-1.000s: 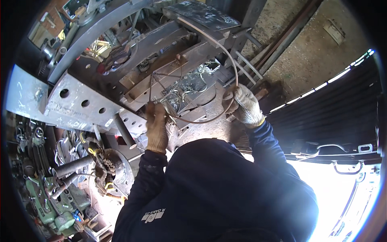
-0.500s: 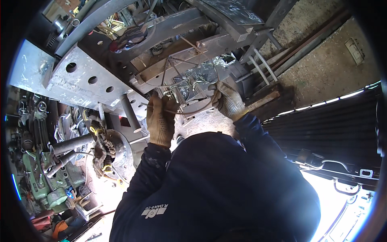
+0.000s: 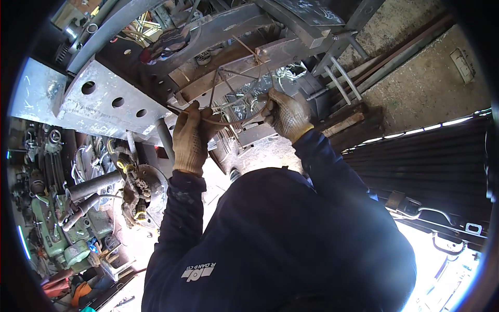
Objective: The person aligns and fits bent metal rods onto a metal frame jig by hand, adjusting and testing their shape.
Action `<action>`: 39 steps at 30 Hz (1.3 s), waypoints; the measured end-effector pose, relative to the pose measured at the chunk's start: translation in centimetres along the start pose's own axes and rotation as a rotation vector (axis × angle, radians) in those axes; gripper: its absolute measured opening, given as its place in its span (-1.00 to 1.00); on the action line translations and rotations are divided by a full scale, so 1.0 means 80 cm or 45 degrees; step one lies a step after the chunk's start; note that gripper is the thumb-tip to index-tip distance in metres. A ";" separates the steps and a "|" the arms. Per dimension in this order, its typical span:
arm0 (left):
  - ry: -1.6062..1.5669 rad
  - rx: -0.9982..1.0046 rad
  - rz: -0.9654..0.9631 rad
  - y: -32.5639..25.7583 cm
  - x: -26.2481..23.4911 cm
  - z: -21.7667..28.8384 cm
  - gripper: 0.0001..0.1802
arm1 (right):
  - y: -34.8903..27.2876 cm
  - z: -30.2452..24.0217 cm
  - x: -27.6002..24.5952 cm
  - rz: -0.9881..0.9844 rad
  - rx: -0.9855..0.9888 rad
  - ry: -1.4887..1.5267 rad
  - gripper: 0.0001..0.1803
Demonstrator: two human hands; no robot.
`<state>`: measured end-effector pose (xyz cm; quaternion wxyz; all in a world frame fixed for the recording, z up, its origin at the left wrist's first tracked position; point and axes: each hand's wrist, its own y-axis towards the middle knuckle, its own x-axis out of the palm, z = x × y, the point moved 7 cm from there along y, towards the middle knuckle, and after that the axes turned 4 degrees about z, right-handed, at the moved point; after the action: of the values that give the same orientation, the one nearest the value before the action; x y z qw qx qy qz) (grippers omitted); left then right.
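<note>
One curved rod (image 3: 228, 124), gripped two-handed

The gloved left hand (image 3: 190, 134) grasps the thin rod near one end, which pokes out past the fingers. The gloved right hand (image 3: 287, 115) is closed around it farther along; between them the rod bows toward the wearer. A steel plate (image 3: 106, 103) with round holes stands left of the left hand.

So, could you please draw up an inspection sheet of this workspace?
Surface: grey steel plate with round holes, pale marks on it.
Things in hand: thin curved rod, held by left hand and right hand.
Clutter: dark-and-red cloth; loose pale rods.
Hands: both in work gloves, fingers closed on the rod.
Cables: pale loops at left; cables or wire, cannot tell.
Surroundings: green machine at lower left, dark ribbed panel at right.
</note>
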<state>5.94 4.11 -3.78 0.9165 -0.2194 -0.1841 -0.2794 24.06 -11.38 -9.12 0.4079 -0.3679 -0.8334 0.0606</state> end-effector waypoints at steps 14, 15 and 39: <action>0.069 0.050 -0.013 0.038 -0.012 0.026 -0.54 | 0.003 0.006 0.026 -0.126 0.070 0.050 -0.65; 0.075 0.047 0.009 0.038 -0.012 0.027 -0.54 | 0.003 0.007 0.029 -0.154 0.069 0.051 -0.65; 0.095 0.082 -0.027 0.065 -0.007 0.044 -0.73 | 0.008 -0.001 0.023 -0.110 -0.014 -0.058 -0.62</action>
<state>7.81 10.04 -2.66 0.9263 -0.1771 -0.1609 -0.2911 23.71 -9.70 -8.13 0.3891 -0.3324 -0.8579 0.0466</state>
